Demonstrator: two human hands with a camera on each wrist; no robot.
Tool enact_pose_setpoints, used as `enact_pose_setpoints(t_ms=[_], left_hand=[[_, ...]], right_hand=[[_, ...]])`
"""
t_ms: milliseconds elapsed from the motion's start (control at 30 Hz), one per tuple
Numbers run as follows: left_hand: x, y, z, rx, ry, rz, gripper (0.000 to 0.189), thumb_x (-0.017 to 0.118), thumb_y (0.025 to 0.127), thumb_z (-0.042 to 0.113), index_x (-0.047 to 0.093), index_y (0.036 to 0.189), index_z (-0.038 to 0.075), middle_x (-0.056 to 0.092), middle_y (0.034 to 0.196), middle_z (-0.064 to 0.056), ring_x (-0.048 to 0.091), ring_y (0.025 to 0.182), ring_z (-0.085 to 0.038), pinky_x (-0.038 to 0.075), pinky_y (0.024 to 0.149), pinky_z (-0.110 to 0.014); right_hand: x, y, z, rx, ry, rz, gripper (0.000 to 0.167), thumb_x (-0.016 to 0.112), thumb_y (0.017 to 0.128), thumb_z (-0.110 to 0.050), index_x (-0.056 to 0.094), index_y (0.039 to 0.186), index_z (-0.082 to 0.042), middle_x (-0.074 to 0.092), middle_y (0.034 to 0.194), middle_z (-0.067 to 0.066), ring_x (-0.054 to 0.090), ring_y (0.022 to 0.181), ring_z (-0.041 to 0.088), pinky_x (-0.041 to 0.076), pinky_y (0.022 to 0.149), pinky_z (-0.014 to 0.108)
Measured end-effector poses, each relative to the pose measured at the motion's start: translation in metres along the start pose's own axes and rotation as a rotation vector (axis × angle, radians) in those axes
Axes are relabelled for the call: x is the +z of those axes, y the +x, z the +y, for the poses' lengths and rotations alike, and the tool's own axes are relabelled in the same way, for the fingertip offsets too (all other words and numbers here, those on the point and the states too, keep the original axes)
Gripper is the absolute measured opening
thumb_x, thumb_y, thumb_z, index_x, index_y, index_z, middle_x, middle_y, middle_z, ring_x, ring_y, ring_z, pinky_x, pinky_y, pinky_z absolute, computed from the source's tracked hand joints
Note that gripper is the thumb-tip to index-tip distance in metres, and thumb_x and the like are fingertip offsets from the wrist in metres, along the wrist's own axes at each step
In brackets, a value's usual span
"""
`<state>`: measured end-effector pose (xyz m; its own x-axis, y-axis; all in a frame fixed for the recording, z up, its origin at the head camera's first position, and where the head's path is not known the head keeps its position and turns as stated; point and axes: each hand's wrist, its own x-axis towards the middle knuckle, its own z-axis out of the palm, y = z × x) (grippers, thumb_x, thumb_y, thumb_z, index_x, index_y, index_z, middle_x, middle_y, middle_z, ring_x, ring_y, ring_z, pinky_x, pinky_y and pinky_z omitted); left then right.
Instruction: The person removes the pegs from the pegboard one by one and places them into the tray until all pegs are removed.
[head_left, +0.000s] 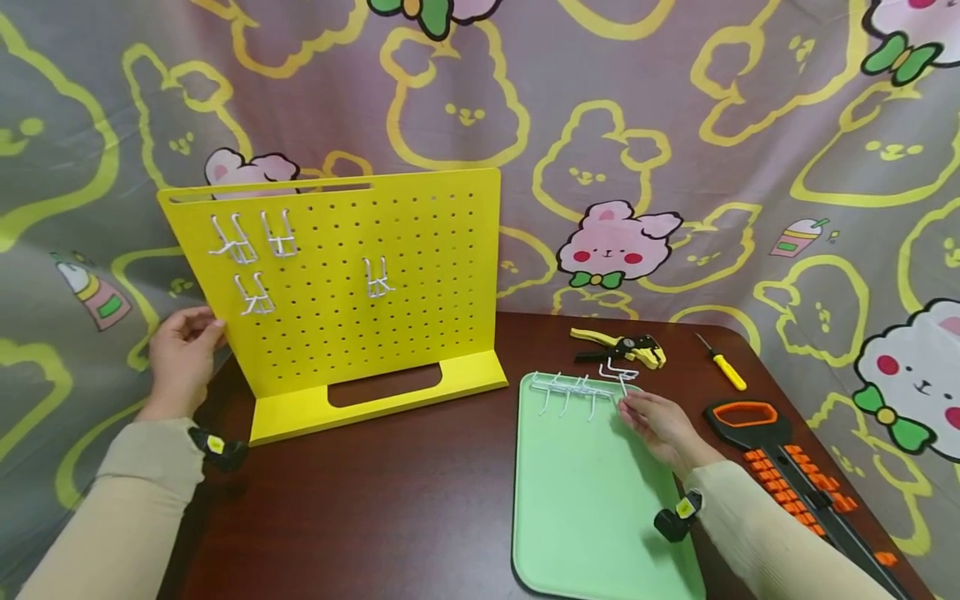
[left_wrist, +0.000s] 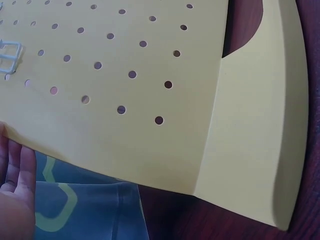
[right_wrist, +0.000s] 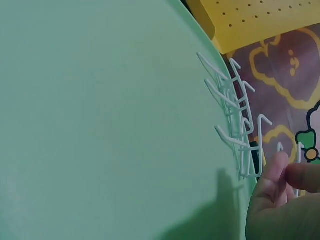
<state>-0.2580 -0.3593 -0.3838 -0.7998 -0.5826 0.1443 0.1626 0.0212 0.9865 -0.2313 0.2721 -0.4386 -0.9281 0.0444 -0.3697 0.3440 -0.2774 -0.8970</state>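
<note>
A yellow pegboard stands upright on its base, with several white wire hooks hung on its left and middle parts. My left hand grips the board's left side edge; in the left wrist view its fingers are partly hidden by the panel. On the right, my right hand pinches a white wire hook between thumb and fingers over the far right corner of the green tray. More white hooks lie together along the tray's far edge, close to that hand.
Behind the tray lies a yellow-and-black wire stripper. A yellow-handled screwdriver rests farther right. Along the table's right side lies a black tool with orange pieces. A patterned curtain hangs behind the dark wooden table.
</note>
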Motion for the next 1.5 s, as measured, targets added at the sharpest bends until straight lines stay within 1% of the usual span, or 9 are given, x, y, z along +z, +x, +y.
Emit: enact_pose_setpoints(t_ms=[167,300,400,567,667,900,1200,1400,1500], left_hand=[[0.002,0.0,0.001,0.006,0.02,0.012,0.027,0.064,0.099,-0.005,0.065,0.095,0.022,0.058,0.091,0.005,0.054,0.081,-0.007,0.051,0.067,-0.008],[0.002,-0.001,0.001,0.004,0.017,0.013,0.027,0.063,0.099,-0.005,0.065,0.095,0.022,0.057,0.09,0.005,0.054,0.081,-0.007,0.051,0.067,-0.008],[0.003,-0.002,0.001,0.002,0.012,0.01,0.027,0.063,0.099,-0.005,0.064,0.095,0.022,0.057,0.09,0.004,0.054,0.081,-0.008,0.051,0.067,-0.008],[0.003,-0.003,0.002,-0.009,0.035,0.001,0.025,0.062,0.1,-0.003,0.064,0.096,0.022,0.057,0.093,0.004,0.054,0.083,-0.007,0.051,0.067,-0.007],[0.002,-0.003,0.001,-0.015,0.042,-0.002,0.024,0.062,0.1,-0.002,0.064,0.097,0.021,0.057,0.094,0.004,0.054,0.083,-0.008,0.051,0.068,-0.007],[0.003,-0.002,0.002,-0.027,0.036,0.001,0.023,0.063,0.1,-0.001,0.064,0.098,0.021,0.057,0.094,0.004,0.055,0.084,-0.008,0.051,0.069,-0.007],[0.002,-0.003,0.003,-0.011,-0.01,-0.004,0.024,0.063,0.099,-0.004,0.065,0.096,0.019,0.058,0.092,0.003,0.055,0.082,-0.008,0.052,0.068,-0.008],[0.002,-0.003,0.004,-0.023,0.04,-0.003,0.024,0.062,0.101,-0.002,0.064,0.098,0.022,0.057,0.094,0.004,0.055,0.083,-0.008,0.051,0.068,-0.007],[0.003,-0.003,0.005,-0.027,0.037,-0.007,0.026,0.062,0.1,-0.003,0.064,0.097,0.022,0.057,0.093,0.005,0.054,0.083,-0.008,0.051,0.069,-0.007]], right_hand=[[-0.001,-0.003,0.002,0.018,-0.036,0.032,0.031,0.049,0.106,0.001,0.045,0.135,0.012,0.067,0.086,0.001,0.064,0.077,0.007,0.058,0.075,0.017],[0.001,-0.004,0.004,0.02,-0.036,0.048,0.022,0.049,0.106,0.001,0.053,0.126,0.012,0.067,0.083,0.002,0.063,0.075,0.007,0.057,0.072,0.017],[0.001,-0.004,0.006,0.024,-0.051,0.059,0.019,0.049,0.106,0.001,0.054,0.122,0.01,0.066,0.083,0.001,0.063,0.074,0.007,0.057,0.071,0.017],[0.002,-0.003,0.009,0.031,-0.097,0.056,0.029,0.049,0.106,0.001,0.046,0.132,0.013,0.066,0.084,0.002,0.064,0.075,0.007,0.058,0.073,0.018],[0.001,-0.003,0.01,0.024,-0.149,0.039,0.036,0.049,0.107,0.0,0.041,0.138,0.015,0.066,0.087,0.003,0.065,0.075,0.007,0.058,0.073,0.019],[0.002,-0.004,0.008,-0.004,-0.36,-0.013,0.047,0.05,0.106,-0.001,0.033,0.145,0.019,0.068,0.087,0.004,0.067,0.075,0.007,0.059,0.07,0.02],[0.002,-0.006,0.007,-0.025,-0.479,0.006,0.039,0.052,0.106,-0.002,0.043,0.137,0.02,0.068,0.086,0.004,0.066,0.074,0.007,0.059,0.068,0.02],[0.005,-0.01,0.001,-0.063,-0.584,0.002,0.037,0.049,0.107,-0.005,0.047,0.134,0.02,0.068,0.092,0.007,0.064,0.078,0.008,0.058,0.069,0.022],[0.011,-0.012,-0.005,-0.091,-0.59,0.002,0.038,0.05,0.108,-0.007,0.047,0.136,0.019,0.07,0.095,0.008,0.065,0.079,0.008,0.059,0.07,0.024]])
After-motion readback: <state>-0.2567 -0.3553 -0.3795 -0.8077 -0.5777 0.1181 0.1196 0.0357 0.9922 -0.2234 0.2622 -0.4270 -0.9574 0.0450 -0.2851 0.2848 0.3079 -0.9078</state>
